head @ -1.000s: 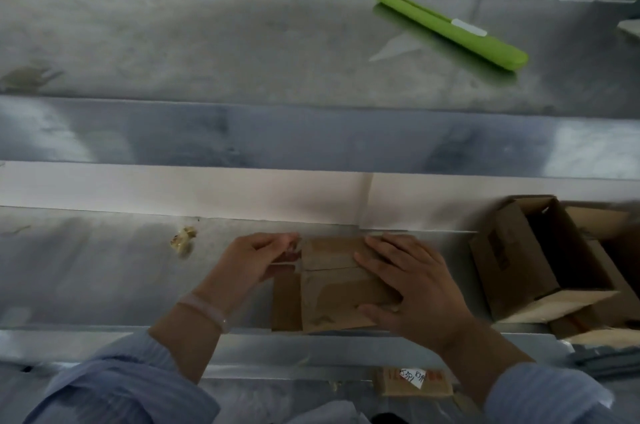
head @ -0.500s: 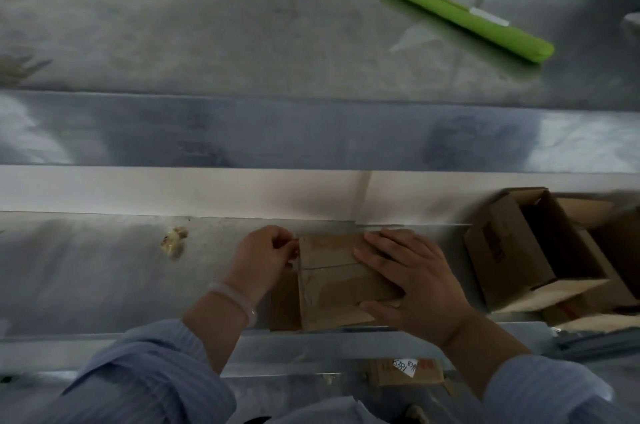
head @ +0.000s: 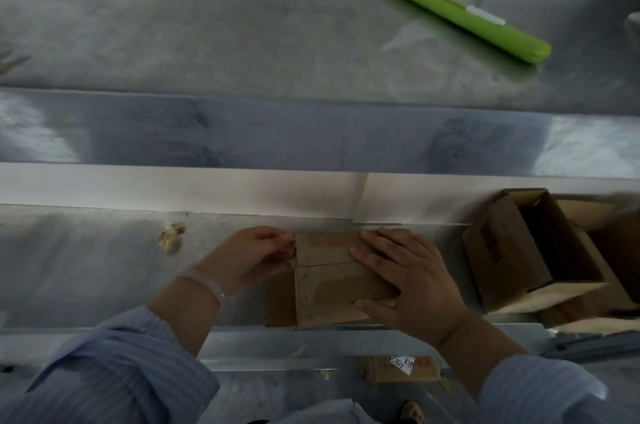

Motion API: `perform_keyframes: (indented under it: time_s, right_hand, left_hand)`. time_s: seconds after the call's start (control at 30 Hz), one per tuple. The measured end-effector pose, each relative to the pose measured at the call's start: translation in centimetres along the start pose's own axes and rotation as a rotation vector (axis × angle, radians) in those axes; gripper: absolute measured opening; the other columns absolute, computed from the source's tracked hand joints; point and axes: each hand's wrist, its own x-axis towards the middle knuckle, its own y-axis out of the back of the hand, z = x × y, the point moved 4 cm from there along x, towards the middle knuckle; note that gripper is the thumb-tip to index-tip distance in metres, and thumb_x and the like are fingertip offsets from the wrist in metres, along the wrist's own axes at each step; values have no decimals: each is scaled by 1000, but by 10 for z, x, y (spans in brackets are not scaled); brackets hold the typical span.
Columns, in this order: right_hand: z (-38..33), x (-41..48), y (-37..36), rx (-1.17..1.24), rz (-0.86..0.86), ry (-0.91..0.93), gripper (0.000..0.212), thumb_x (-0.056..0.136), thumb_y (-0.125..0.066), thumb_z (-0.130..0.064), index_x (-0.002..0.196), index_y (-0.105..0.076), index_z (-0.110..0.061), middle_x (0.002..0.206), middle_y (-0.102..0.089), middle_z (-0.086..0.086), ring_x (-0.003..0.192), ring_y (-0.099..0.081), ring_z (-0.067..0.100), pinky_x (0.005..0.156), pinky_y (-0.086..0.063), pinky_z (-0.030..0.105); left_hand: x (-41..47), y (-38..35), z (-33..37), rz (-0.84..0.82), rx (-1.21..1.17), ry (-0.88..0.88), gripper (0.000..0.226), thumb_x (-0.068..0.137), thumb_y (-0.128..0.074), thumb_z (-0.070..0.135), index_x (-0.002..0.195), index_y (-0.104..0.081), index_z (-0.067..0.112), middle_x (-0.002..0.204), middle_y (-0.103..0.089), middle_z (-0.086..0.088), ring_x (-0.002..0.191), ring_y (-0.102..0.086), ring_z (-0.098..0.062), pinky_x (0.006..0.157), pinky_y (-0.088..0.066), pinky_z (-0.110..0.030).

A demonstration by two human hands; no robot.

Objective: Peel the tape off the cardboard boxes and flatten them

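A small brown cardboard box [head: 329,281] sits on the lower steel shelf [head: 86,267], close to its front edge, with its top flaps closed and clear tape over the seam. My right hand [head: 408,281] lies flat across the right half of the box top, thumb at the near edge. At the box's left top edge, my left hand [head: 252,257] has its fingers curled and pinches the tape end [head: 293,246].
An open cardboard box [head: 512,250] lies tilted at the right, with more cardboard behind it. A crumpled tape wad [head: 169,236] lies on the shelf to the left. A green stick-like tool [head: 464,16] rests on the upper shelf. Another labelled box [head: 403,368] sits below.
My left hand's fingers went from loosely extended at the box's left edge to curled and pinching there. My right hand stayed flat on the box top.
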Motion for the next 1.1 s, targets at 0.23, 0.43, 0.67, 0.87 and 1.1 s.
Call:
perform_keyframes:
  time_s: [0.23,0.43,0.67,0.87,1.1]
  right_hand:
    - [0,1,0,10,12,8,70,76,-58,-72,136,-55,-36,146,-48,-10,135,-43,15,110,-30,39]
    - [0,0,0,4,1,-1,70,76,-58,-72,137,-54,-37,146,-48,-11,136,-42,15,111,-27,38]
    - [0,1,-1,6,20,5,70,76,-57,-72,136,-55,-36,145,-50,-9,134,-45,17,111,-30,40]
    - [-8,8,-3,10,-3,-24,70,80,-54,-68,139,-53,-31,146,-48,-6,136,-43,18,113,-27,42]
    - [-6,5,0,160,59,-31,56,77,-61,-44,129,-59,-21,143,-50,-4,134,-42,14,116,-21,35]
  left_hand:
    - [5,-9,-6,-75,-9,11,25,99,-45,4,114,-60,-9,106,-64,-23,98,-61,-30,69,-59,-28]
    - [15,-4,-12,189,244,-135,5,90,-60,-1,89,-55,1,84,-63,-18,78,-63,-27,60,-57,-29]
    - [-1,21,-5,421,647,-325,14,81,-75,16,86,-64,22,80,-67,-3,76,-64,-22,74,-55,-38]
    - [-9,61,18,644,945,-459,32,97,-50,10,128,-59,5,122,-62,-12,108,-59,-23,97,-41,-28]
    - [-2,92,26,709,1208,-414,45,89,-63,15,134,-56,9,128,-59,-18,122,-50,-37,109,-34,-45]
